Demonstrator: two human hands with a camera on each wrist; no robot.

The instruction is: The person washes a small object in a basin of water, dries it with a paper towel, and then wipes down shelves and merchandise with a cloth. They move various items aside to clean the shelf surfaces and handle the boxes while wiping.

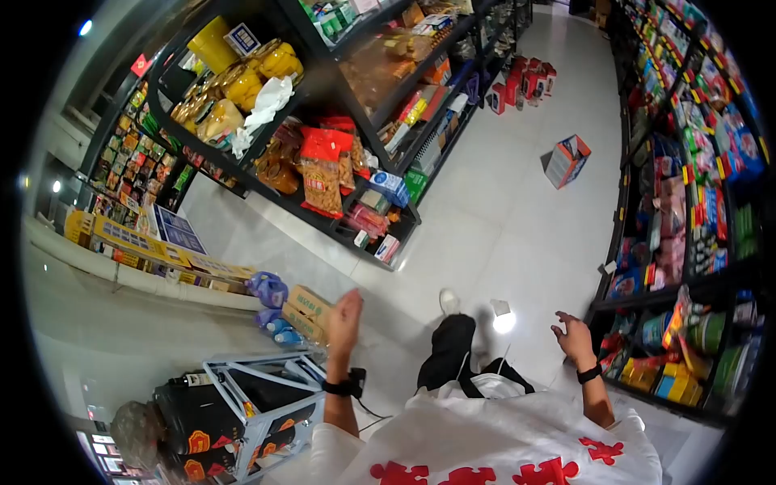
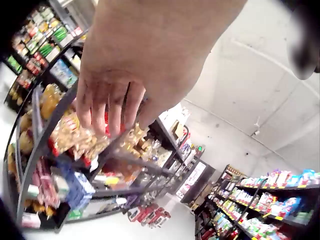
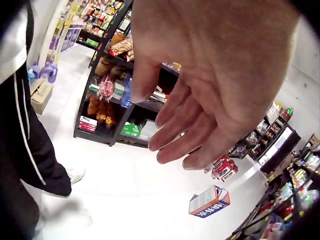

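My left hand (image 1: 344, 322) hangs in the air beside my body, its fingers fairly straight and nothing in it. In the left wrist view, the back of the left hand (image 2: 145, 55) covers part of the shelf unit behind. The right hand (image 1: 575, 338) is held out low on the other side, near the right-hand shelves, fingers loosely bent and holding nothing. Its palm (image 3: 210, 65) fills the upper part of the right wrist view. Ahead on the floor stands an orange, white and blue carton (image 1: 568, 160), well beyond both hands.
A black shelf unit (image 1: 373, 242) with jars and red snack bags (image 1: 322, 170) stands ahead left. Shelves of packaged goods (image 1: 675, 234) line the right. Red packs (image 1: 525, 83) sit farther up the aisle floor. At left are cardboard boxes (image 1: 305, 311) and a grey metal rack (image 1: 242, 404).
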